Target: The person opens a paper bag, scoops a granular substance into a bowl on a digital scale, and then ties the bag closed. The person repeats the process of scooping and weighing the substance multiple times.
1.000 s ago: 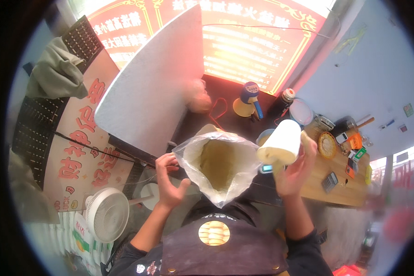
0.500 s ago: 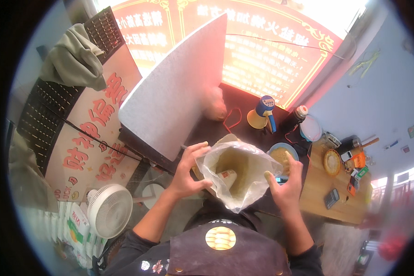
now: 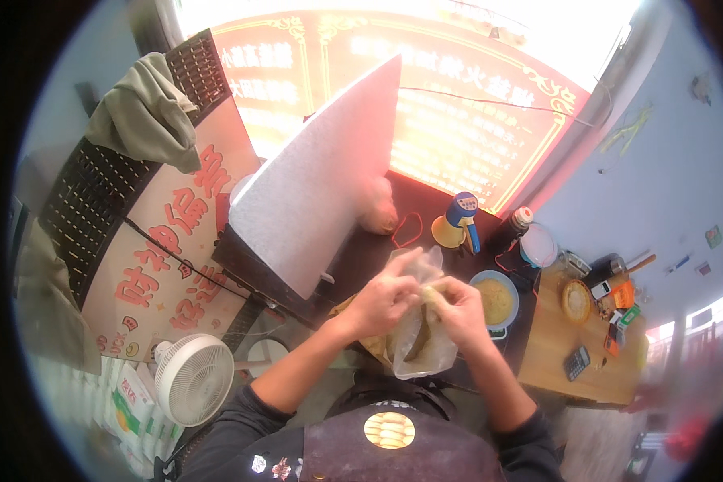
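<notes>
A clear plastic bag (image 3: 426,353) with tan, powdery-looking contents hangs in front of my body. My left hand (image 3: 384,304) closes on its gathered upper edge. Right beside it, my right hand (image 3: 456,309) pinches the same edge, fingertips near the left hand's. Some of the bag's film sticks up above the fingers. A tan, sack-like surface (image 3: 375,347) shows partly behind the bag and my left wrist. Just right of my right hand is a pale blue bowl (image 3: 516,315) holding a yellowish, grainy substance.
A large pale board (image 3: 297,193) stands upright on the dark table, left of a blue and cream megaphone (image 3: 456,221). Farther right, a wooden tabletop (image 3: 550,365) bears a calculator (image 3: 577,363) and a round basket (image 3: 576,301). A white fan (image 3: 193,379) stands at lower left.
The bag's wide mouth, held apart by both hands before, is now gathered. My hands have come together over it, and the bowl is less covered.
</notes>
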The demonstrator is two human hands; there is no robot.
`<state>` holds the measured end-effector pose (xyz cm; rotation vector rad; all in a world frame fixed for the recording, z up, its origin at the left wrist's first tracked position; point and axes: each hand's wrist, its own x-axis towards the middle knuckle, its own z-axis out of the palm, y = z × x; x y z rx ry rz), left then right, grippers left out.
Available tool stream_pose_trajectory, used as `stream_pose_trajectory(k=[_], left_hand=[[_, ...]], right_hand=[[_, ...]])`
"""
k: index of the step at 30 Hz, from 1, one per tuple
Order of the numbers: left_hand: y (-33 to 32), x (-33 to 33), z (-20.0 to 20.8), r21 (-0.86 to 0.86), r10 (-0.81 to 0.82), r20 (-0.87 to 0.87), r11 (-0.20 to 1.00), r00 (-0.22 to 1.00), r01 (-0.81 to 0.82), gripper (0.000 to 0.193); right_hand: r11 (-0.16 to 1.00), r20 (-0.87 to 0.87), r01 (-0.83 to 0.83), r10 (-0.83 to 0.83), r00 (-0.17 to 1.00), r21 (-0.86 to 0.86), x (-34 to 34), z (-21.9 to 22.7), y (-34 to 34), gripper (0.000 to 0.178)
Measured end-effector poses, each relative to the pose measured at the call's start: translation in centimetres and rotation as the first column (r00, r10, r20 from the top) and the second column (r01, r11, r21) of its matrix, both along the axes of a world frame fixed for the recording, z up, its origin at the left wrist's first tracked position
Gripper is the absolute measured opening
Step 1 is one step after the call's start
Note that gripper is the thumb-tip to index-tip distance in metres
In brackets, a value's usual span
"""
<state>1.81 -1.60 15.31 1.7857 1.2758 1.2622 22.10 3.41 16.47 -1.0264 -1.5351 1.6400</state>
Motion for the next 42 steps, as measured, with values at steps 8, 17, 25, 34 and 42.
stream_pose_trajectory(k=[8, 17, 25, 34, 42], left_hand=[[1.7, -0.3, -1.1, -0.165, -0.047, 0.064, 0.985, 0.997, 0.057, 0.013], [1.6, 2.4, -1.0, -0.227, 0.309, 0.081, 0.932, 0.948, -0.284, 0.015], [0.2, 4.2, -0.1, -0.457, 0.463, 0.221, 0.827, 0.858, -0.328, 0.018], [-1.6, 5.3, -2.0, -0.538, 0.541, 0.414, 0.794, 0.732, -0.283, 0.022], [-2.1, 4.3, -6.3, -0.335, 0.378, 0.664, 0.922, 0.645, -0.196, 0.021]], right_hand=[[0.991, -0.222, -0.030, 0.001, 0.975, -0.129, -0.3, -0.7, 0.2, 0.028], [0.969, -0.007, -0.224, 0.226, 0.974, 0.105, 3.8, -4.3, -5.3, 0.098], [0.940, -0.051, -0.298, 0.310, 0.949, 0.166, 1.5, -7.3, -1.4, 0.088], [0.965, -0.147, -0.073, 0.112, 0.983, 0.252, -0.6, -5.9, -3.6, 0.061], [0.951, -0.085, -0.306, 0.301, 0.950, -0.045, -2.2, -10.8, 1.2, 0.037]])
